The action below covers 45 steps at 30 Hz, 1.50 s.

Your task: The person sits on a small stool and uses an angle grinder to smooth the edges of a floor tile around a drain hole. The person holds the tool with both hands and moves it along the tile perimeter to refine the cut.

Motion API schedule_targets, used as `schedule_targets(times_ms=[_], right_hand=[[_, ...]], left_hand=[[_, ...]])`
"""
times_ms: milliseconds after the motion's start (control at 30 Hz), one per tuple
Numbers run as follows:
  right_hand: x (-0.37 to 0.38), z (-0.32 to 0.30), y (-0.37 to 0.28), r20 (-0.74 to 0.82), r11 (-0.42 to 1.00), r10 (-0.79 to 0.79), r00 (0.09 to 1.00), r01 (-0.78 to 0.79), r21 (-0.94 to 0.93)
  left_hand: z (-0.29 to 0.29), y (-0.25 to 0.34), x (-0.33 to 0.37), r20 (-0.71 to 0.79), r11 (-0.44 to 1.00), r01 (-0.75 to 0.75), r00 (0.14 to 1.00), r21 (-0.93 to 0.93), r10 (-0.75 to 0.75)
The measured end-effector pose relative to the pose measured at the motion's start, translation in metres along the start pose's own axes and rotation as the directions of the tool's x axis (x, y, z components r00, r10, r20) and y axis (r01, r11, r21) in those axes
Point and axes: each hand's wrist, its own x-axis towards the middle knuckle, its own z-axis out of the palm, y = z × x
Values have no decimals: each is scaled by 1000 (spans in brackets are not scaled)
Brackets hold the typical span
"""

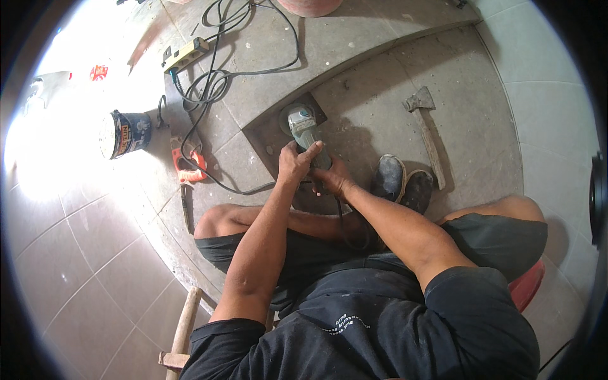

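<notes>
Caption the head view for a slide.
Left hand and right hand grip a grinder; an axe lies to its right.

Harsh glare floods the left side, bleaching the floor tiles (88, 244) around the bucket (137, 133). Shadows fall rightward, as beside the axe (426, 137). Fisheye distortion curves the wall tiles (551, 114) near a black rim.

Messy tiled floor (380, 95), folks: hatchet (425, 132) lying between the step edge (354, 62) and wall (551, 107); across that edge, yellow power strip (185, 56), looped cable (215, 79), orange-handled handsaw (185, 123), paint bucket (134, 133) farthest left.
</notes>
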Motion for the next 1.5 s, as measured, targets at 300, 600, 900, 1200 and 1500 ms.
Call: schedule_targets(times_ms=[300, 600, 900, 1200, 1500], right_hand=[[1, -4, 0, 0, 1000, -12, 1000, 12, 2], [1, -7, -3, -12, 999, 4, 1000, -4, -35], [6, -9, 2, -57, 998, -11, 998, 8, -60], [-3, -6, -11, -38, 999, -35, 999, 34, -28], [-4, -9, -11, -24, 999, -9, 1000, 8, -35]], left_hand=[[2, 3, -1, -27, 999, -19, 999, 42, 20], [3, 0, 1, -18, 1000, -29, 999, -6, 29], [5, 1, 2, -31, 999, -19, 999, -32, 18], [7, 2, 2, -18, 999, 42, 999, -16, -43], [7, 6, 0, 2, 998, 3, 1000, -64, -2]])
